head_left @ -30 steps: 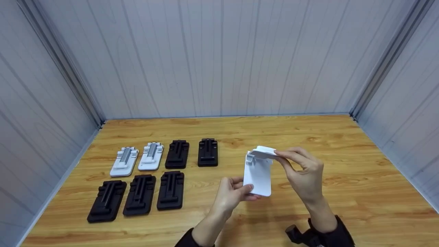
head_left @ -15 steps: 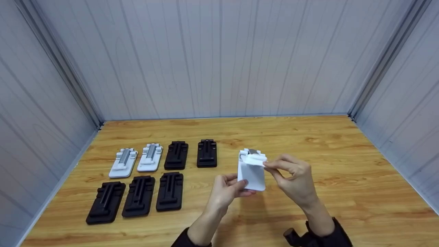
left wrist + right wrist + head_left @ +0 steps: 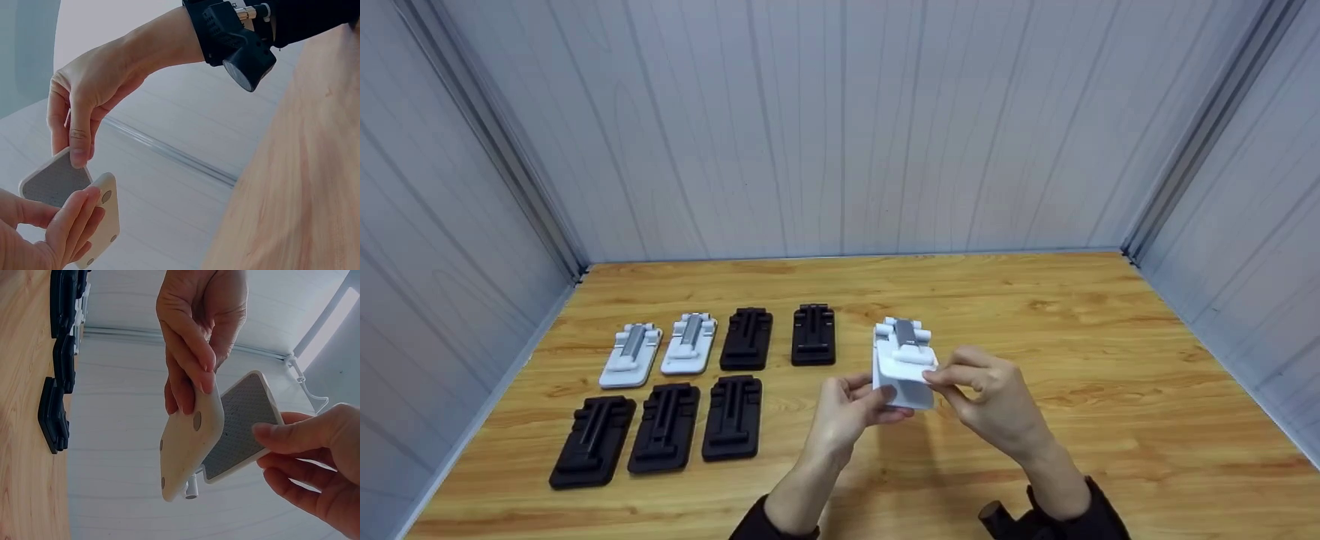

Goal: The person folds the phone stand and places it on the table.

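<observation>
A white folding phone stand [image 3: 906, 367] is held above the table, its top plate tilted partway over the base. My left hand [image 3: 844, 416] grips the lower left of the base [image 3: 188, 444], thumb on the inner face and fingers underneath, where round grey pads show. The right hand [image 3: 986, 397] pinches the free edge of the top plate between thumb and fingers. In the right wrist view the top plate's grey textured pad [image 3: 239, 424] faces the base, with a wedge of space between them. A grey hinge arm [image 3: 906, 332] lies on the back of that plate.
To the left on the wooden table [image 3: 1035, 300] lie folded stands in two rows: two white ones, such as the white stand [image 3: 631, 355], and several black ones, such as the black stand [image 3: 814, 334]. Pale panels [image 3: 840, 127] wall the table at the back and sides.
The right hand has swung the top plate downward over the base, so the grey hinge arm now faces up. Both hands and the stand have shifted slightly left.
</observation>
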`<state>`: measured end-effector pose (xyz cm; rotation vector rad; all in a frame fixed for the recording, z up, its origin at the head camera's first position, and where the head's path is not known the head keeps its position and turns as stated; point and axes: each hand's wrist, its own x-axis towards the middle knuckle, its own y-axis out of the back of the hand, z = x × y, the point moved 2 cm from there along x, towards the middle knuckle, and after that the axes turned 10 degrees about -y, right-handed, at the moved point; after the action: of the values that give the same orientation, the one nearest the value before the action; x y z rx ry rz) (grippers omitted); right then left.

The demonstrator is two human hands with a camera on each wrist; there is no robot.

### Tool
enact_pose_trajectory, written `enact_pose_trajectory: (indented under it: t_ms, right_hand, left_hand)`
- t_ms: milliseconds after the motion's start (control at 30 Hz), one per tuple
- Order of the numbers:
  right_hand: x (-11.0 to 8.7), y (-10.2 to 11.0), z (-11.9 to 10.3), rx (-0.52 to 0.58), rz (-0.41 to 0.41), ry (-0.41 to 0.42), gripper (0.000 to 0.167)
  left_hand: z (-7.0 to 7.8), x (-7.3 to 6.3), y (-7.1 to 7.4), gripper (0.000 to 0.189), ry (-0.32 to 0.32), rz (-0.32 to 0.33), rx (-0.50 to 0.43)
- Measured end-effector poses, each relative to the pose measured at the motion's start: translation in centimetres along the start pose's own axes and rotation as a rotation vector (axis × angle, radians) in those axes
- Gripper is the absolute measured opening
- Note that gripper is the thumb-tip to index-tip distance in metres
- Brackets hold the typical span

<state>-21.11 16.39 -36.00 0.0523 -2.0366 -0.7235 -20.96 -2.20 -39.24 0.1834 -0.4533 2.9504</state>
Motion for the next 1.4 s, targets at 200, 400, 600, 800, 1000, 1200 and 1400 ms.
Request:
enact_pose_trajectory:
  t_ms: [200, 400, 600, 800, 1000, 1200, 1400]
  right_hand:
    - [0.0, 0.2, 0.0, -0.027, -0.059, -0.004, 0.030]
    - [0.0, 1.1, 0.3, 0.095, -0.091, -0.119, 0.033]
    - [0.3, 1.1, 0.4, 0.192, 0.049, -0.369, 0.022]
    - [0.8, 0.5, 1.5, 0.272, 0.001, -0.810, 0.029]
    - [0.7, -0.3, 3.9, 0.559, -0.266, -1.002, 0.054]
    - [0.3, -0.9, 5.6, 0.865, -0.482, -1.005, 0.067]
    - [0.4, -1.2, 5.9, 0.855, -0.454, -1.016, 0.057]
  left_hand:
    - [0.0, 0.0, 0.0, 0.036, -0.003, 0.008, 0.000]
    - [0.3, -0.2, -0.1, 0.037, -0.008, 0.003, -0.011]
    - [0.6, -0.3, -0.3, 0.037, -0.015, -0.002, -0.025]
    - [0.6, -0.5, -0.6, 0.037, -0.032, -0.020, -0.031]
    - [0.4, -0.6, -0.7, 0.037, -0.037, -0.043, -0.031]
    - [-0.1, -0.5, -0.8, 0.037, -0.025, -0.041, -0.018]
    - [-0.5, -0.2, -0.6, 0.038, -0.019, -0.052, 0.039]
